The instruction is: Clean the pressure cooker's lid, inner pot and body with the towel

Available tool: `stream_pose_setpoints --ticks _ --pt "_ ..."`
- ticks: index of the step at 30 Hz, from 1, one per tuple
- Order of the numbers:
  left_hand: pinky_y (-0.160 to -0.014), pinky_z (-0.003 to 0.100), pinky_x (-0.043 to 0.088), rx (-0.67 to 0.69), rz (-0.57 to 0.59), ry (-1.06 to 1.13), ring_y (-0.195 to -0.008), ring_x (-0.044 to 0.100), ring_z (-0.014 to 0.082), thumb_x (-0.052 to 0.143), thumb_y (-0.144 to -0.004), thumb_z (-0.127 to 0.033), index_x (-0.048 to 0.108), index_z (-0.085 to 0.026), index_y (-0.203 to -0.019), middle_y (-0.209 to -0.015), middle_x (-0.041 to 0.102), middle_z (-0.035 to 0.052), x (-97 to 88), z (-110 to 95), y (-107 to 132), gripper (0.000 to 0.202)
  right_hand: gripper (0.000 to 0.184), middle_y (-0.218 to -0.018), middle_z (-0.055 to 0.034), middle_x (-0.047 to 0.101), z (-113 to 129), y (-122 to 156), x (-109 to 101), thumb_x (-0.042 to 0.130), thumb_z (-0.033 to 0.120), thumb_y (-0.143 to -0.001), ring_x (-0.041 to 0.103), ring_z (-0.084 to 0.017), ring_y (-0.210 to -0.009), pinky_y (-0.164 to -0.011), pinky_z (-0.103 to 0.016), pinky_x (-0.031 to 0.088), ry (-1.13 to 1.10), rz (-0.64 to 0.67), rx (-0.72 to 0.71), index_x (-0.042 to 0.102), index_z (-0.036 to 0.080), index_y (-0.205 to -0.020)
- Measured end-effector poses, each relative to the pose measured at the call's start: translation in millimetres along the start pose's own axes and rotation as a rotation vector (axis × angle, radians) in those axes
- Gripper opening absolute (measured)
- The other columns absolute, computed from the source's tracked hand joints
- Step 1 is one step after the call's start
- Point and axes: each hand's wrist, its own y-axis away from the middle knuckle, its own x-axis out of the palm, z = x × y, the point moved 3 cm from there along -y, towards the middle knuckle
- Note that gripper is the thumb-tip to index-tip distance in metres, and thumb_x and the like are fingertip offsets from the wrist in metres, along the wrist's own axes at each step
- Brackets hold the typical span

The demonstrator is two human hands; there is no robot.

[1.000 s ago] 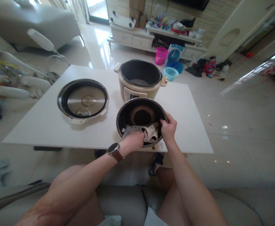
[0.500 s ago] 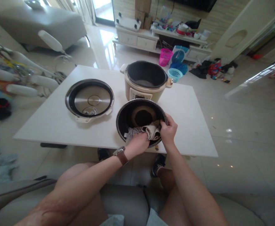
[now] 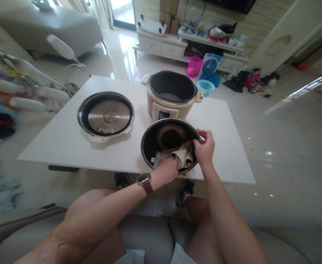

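A dark inner pot (image 3: 161, 134) is tilted toward me at the table's near edge, its inside showing a brownish ring on the bottom. My right hand (image 3: 205, 146) grips its right rim, thumb inside and fingers outside. Reaching into the pot, my left hand (image 3: 166, 172) is closed on a crumpled cloth (image 3: 181, 156) that lies against the lower right wall; its fingertips are hidden. Just behind stands the beige electric pressure cooker (image 3: 172, 106), lidless, with a control panel facing me. To the left, the cooker's lid (image 3: 111, 115) lies with its metal underside up.
All of this sits on a white table (image 3: 53, 146). Left of it is a white-armed metal rack (image 3: 58, 47). Beyond are a pink basket (image 3: 194, 67), a light blue basket (image 3: 205, 86) and a cluttered TV cabinet (image 3: 161, 47).
The inner pot has shifted slightly right and toward me, with both hands moving along. More of the cooker's panel shows, and the cloth has changed shape inside the pot.
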Motion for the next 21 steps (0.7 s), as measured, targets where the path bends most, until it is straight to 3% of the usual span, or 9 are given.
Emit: stream_pose_setpoints --ticks 4,9,13,17,21 --pt "-0.104 0.043 0.056 0.112 0.003 -0.110 -0.116 0.075 0.0325 0.053 -0.092 -0.010 0.077 -0.010 -0.119 -0.118 0.079 0.0222 2.6 -1.9 1.5 0.036 0.048 -0.119 -0.0090 0.080 -1.9 -8.1 -13.2 0.066 0.018 -0.072 0.074 -0.026 -0.110 -0.093 -0.045 0.062 0.006 0.086 -0.014 0.073 0.024 -0.119" --pt "-0.100 0.046 0.058 0.095 0.005 -0.165 -0.110 0.077 0.0350 0.052 -0.092 -0.011 0.080 -0.009 -0.107 -0.110 0.079 0.0242 -4.3 0.7 0.0 0.031 0.036 -0.112 -0.0050 0.084 -7.4 -9.0 -14.9 0.062 0.018 -0.076 0.076 -0.026 -0.110 -0.108 -0.048 0.058 -0.050 0.112 -0.057 0.083 0.022 -0.105" --pt "-0.097 0.047 0.059 0.027 0.008 -0.170 -0.106 0.078 0.0360 0.052 -0.092 -0.012 0.079 -0.009 -0.105 -0.109 0.079 0.0245 -9.2 1.4 -2.1 0.030 0.033 -0.113 -0.0041 0.084 -13.9 -6.6 -7.9 0.064 0.019 -0.077 0.076 -0.027 -0.111 -0.111 -0.049 0.057 -0.096 0.088 -0.044 0.084 0.022 -0.104" --pt "-0.104 0.043 0.057 -0.063 -0.030 0.010 -0.115 0.076 0.0339 0.052 -0.097 -0.018 0.076 -0.012 -0.119 -0.121 0.079 0.0222 -5.7 3.5 -8.6 0.034 0.033 -0.114 -0.0034 0.084 -12.0 0.2 -0.1 0.064 0.021 -0.079 0.076 -0.026 -0.111 -0.111 -0.048 0.057 -0.100 0.054 -0.054 0.084 0.024 -0.105" --pt "-0.116 0.038 0.051 -0.048 -0.164 0.375 -0.137 0.066 0.0272 0.051 -0.100 -0.020 0.067 -0.020 -0.142 -0.139 0.075 0.0117 -3.2 0.8 -18.2 0.044 0.032 -0.114 -0.0034 0.084 -6.7 6.4 5.2 0.064 0.021 -0.080 0.076 -0.025 -0.110 -0.110 -0.046 0.058 -0.113 0.021 -0.059 0.085 0.025 -0.104"
